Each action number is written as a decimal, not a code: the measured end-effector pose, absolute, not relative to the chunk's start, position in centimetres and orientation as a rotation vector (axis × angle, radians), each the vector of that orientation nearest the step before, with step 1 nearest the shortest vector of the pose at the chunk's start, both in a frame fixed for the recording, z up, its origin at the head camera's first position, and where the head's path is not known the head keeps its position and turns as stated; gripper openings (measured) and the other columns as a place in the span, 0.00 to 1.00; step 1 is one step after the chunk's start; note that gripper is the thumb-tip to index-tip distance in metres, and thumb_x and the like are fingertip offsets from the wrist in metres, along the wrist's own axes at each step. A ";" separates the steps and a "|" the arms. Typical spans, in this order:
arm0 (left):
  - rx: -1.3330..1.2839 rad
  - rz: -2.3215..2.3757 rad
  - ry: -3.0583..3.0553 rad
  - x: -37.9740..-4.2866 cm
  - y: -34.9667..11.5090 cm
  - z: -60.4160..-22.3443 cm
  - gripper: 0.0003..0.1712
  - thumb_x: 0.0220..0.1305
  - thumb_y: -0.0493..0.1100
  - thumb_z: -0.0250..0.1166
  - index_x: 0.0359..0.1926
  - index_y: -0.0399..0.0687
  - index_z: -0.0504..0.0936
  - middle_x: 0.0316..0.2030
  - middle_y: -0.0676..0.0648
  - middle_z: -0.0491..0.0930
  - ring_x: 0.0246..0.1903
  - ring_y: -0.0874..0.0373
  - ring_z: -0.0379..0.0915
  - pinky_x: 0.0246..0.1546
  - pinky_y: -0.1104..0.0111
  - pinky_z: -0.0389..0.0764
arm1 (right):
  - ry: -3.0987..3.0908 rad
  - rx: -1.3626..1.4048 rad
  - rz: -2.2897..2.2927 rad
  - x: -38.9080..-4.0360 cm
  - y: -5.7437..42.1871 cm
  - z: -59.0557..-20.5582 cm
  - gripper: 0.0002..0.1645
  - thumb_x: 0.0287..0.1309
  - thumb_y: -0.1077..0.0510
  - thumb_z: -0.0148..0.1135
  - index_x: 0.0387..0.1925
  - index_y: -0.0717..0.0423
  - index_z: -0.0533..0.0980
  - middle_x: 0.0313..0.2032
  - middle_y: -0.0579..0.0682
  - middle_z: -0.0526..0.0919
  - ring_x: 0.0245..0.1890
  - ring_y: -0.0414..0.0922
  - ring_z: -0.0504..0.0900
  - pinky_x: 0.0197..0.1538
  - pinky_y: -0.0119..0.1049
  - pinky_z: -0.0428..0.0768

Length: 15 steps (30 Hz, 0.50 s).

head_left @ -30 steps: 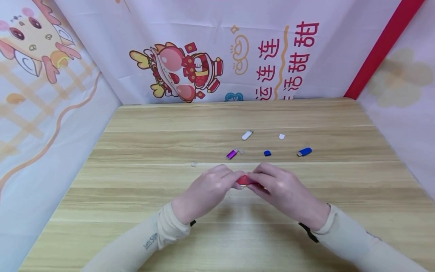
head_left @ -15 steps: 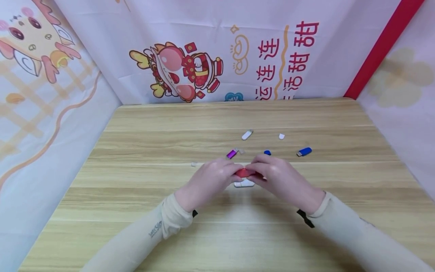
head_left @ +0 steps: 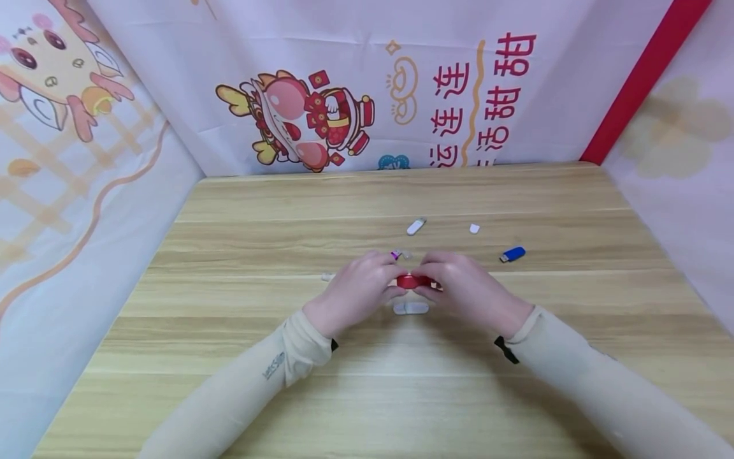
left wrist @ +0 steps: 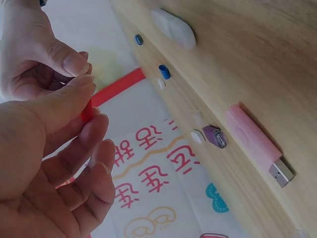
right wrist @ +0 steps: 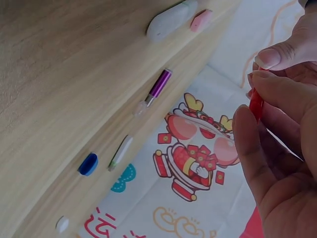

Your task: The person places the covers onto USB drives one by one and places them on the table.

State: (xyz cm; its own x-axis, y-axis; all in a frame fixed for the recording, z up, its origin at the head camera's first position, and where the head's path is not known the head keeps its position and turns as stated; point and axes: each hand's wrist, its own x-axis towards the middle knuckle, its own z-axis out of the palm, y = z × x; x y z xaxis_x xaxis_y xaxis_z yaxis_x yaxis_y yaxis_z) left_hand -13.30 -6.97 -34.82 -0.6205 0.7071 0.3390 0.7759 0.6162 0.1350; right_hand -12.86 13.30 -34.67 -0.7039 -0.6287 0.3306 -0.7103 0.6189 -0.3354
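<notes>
Between my two hands is a small red USB stick [head_left: 408, 281], raised above the tabletop. My left hand [head_left: 358, 294] pinches its left end between thumb and fingers, and my right hand [head_left: 467, 294] pinches the other end. The fingers cover much of the stick in both wrist views. A whitish capped USB stick [head_left: 411, 308] lies on the table just in front of the hands. A pink USB stick [left wrist: 253, 134] with its metal plug bare shows in the left wrist view; in the head view the left hand hides it.
Behind the hands lie a purple USB stick [right wrist: 161, 83], a clear cap [head_left: 406, 255], a white USB stick [head_left: 415, 226] and a white cap [head_left: 474, 228]. A blue USB stick [head_left: 512, 254] is at right, its blue cap [right wrist: 88, 164] nearer the hands. Another clear cap [head_left: 327, 276] lies left.
Both hands have moved away from the body with the red USB stick, uncovering the whitish capped stick in front. They now hide the blue cap and part of the purple stick.
</notes>
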 end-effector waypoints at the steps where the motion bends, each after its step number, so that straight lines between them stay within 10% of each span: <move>1: -1.215 -0.397 -2.593 -13.4 -6.9 -34.9 0.18 0.50 0.46 0.71 0.43 0.45 0.83 0.34 0.51 0.79 0.33 0.61 0.71 0.36 0.73 0.76 | -2.673 1.108 0.662 -13.0 13.3 -34.7 0.16 0.39 0.59 0.75 0.35 0.55 0.83 0.31 0.45 0.80 0.28 0.38 0.79 0.33 0.24 0.78; 15: -1.184 -0.431 -2.753 -15.6 -6.2 -36.7 0.14 0.54 0.50 0.68 0.39 0.49 0.83 0.26 0.53 0.79 0.23 0.65 0.69 0.27 0.73 0.74 | -2.836 1.109 0.737 -15.7 12.8 -36.9 0.12 0.46 0.55 0.71 0.35 0.53 0.84 0.29 0.44 0.78 0.27 0.40 0.76 0.31 0.27 0.74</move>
